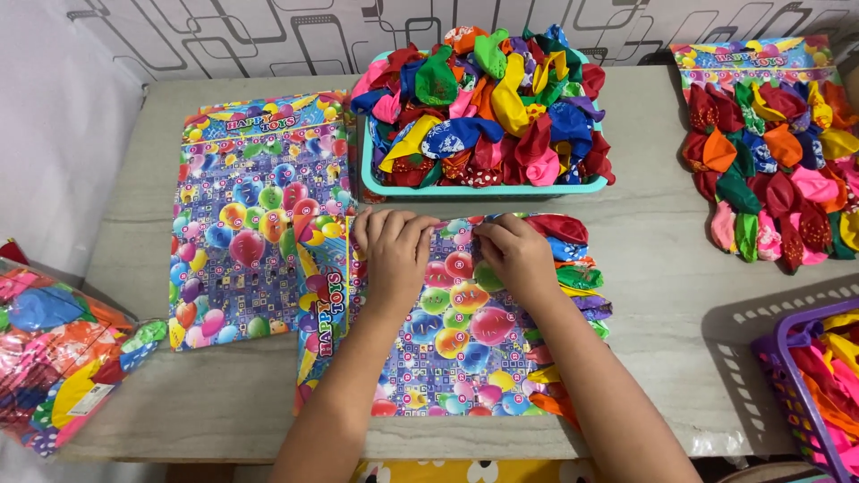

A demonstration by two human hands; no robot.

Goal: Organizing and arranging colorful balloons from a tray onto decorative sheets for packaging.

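- The left hand point(394, 246) rests knuckles-up, fingers curled and pressed together, on the top edge of a balloon-printed card point(447, 340) near the table's point(653, 268) front edge.
- The right hand point(514, 255) presses beside it — fingertips bent onto the same edge; whether they pinch anything I cannot tell.
- Loose balloons point(573, 268) line the card's right side.
- A teal tray of balloons point(483, 107) sits just behind, toward the back edge.
- Another printed card point(242, 224) lies left.
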